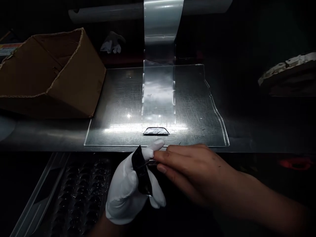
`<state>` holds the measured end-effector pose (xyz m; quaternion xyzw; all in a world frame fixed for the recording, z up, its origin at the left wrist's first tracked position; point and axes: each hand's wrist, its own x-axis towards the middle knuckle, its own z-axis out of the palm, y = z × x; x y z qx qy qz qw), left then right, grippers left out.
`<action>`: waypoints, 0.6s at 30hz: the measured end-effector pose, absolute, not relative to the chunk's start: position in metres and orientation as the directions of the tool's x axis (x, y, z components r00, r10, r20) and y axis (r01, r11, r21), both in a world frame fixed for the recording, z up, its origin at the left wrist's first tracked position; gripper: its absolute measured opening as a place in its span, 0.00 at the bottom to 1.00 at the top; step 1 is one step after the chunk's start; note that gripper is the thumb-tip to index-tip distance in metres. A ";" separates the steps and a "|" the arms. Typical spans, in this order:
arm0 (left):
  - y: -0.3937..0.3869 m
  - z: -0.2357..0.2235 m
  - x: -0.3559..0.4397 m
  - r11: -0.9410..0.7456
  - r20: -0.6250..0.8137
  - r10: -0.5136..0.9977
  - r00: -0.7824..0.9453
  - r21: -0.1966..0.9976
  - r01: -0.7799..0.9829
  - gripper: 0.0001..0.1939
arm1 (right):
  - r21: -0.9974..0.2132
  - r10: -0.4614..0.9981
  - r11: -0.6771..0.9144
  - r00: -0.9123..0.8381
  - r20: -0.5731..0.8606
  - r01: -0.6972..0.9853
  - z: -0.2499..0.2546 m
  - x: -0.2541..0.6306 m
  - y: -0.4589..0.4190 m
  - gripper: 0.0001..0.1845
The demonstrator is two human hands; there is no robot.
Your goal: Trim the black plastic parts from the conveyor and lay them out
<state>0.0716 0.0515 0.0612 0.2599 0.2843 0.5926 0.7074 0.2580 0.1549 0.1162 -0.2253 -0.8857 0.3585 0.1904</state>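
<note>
My left hand point(130, 184), in a white glove, is closed around a small glossy black curved part point(142, 172), which it holds tilted. My bare right hand point(190, 171) pinches a thin, shiny pointed tool point(152, 162), mostly hidden by the fingers; its tip reaches the black part. Just beyond the hands, a small trapezoid piece point(156, 131) with a dark edge and silvery face lies on a clear plate point(113, 131). A strip of clear film point(159, 79) runs down over the plate from the back towards that piece.
An open cardboard box point(79, 85) stands on the left of the bench. A clear tray point(81, 194) with rows of dark rounded pockets lies below left. Behind are a white glove point(112, 44) and a pale tube point(106, 13). A torn-edged dark object point(288, 77) is at right.
</note>
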 end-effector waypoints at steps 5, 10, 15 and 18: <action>0.051 0.057 0.070 0.196 -0.104 0.979 0.174 0.710 -0.676 0.31 | -0.719 0.507 0.637 -0.854 0.119 0.278 0.122 0.263 0.158 0.13; 0.055 0.064 0.074 0.233 -0.143 0.972 0.187 0.698 -0.677 0.28 | -0.711 0.472 0.648 -0.876 0.094 0.273 0.126 0.269 0.160 0.09; 0.053 0.066 0.076 0.229 -0.176 0.973 0.148 0.704 -0.673 0.23 | -0.718 0.472 0.632 -0.880 0.059 0.291 0.124 0.270 0.159 0.11; 0.053 0.066 0.077 0.239 -0.168 0.971 0.171 0.684 -0.689 0.22 | -0.729 0.459 0.626 -0.887 0.058 0.276 0.123 0.269 0.159 0.12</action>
